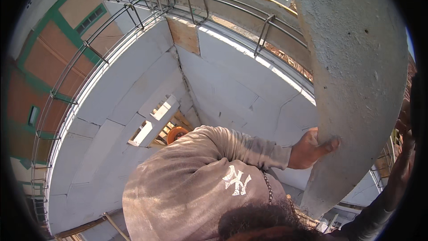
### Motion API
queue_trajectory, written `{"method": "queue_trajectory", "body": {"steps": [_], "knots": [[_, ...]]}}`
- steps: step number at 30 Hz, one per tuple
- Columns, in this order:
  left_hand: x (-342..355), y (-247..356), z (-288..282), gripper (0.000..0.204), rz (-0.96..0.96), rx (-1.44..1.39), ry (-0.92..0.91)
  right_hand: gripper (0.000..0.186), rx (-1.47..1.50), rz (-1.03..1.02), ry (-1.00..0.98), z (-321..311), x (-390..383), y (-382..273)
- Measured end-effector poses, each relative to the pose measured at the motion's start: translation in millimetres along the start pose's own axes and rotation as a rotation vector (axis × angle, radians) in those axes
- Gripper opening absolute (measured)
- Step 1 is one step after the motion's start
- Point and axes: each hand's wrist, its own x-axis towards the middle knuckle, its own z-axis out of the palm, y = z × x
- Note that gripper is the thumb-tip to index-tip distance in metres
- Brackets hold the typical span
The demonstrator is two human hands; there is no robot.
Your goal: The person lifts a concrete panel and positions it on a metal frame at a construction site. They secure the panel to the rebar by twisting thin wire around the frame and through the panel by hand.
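Note:
A large, wide grey board [356, 76] with a rough, cement-stained face and a few small nail holes stands tall on the right side. My left hand [310, 149] grips its left edge, thumb pressed on the near face and the other fingers mostly hidden behind. At the far right, in shadow, my right hand [405, 127] is raised against the board's right edge, its fingers curled there and partly lost in the dark rim. My left arm, in a brown sweatshirt sleeve [249, 145], reaches across to the board.
Pale block walls [254, 76] meet in a corner below me, with rebar cages [267, 22] along their tops. A wooden piece [183, 35] sits at the corner. An orange rounded thing, perhaps a hard hat [177, 135], shows lower down. A green-and-tan building [67, 49] stands left.

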Motion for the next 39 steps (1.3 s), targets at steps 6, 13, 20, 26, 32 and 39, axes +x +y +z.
{"method": "queue_trajectory", "body": {"steps": [6,13,20,26,32,39], "knots": [[5.8,0.1,-13.9,0.059,0.079,-0.008,0.190,0.064,-0.218,0.270,-0.222,17.0,-130.1,86.4],[3.0,-76.7,-33.1,0.097,-0.126,0.316,-0.076,0.050,-0.216,0.209,0.010,-6.8,-154.8,158.0],[-2.7,9.8,-7.7,0.106,-0.453,0.264,-0.111,0.037,-0.410,0.170,0.119,-76.3,-187.1,230.3],[-13.5,-8.0,-2.7,0.106,-0.456,-0.007,-0.007,0.038,-0.275,0.115,0.163,-87.7,-194.8,295.0],[-6.9,-27.8,-13.5,0.112,-0.464,-0.046,0.028,0.044,-0.290,0.091,0.108,-92.7,-174.3,303.9],[13.9,-35.7,-42.4,0.114,-0.435,-0.070,0.176,0.046,-0.317,-0.007,0.147,-61.1,-132.4,306.2]]}}
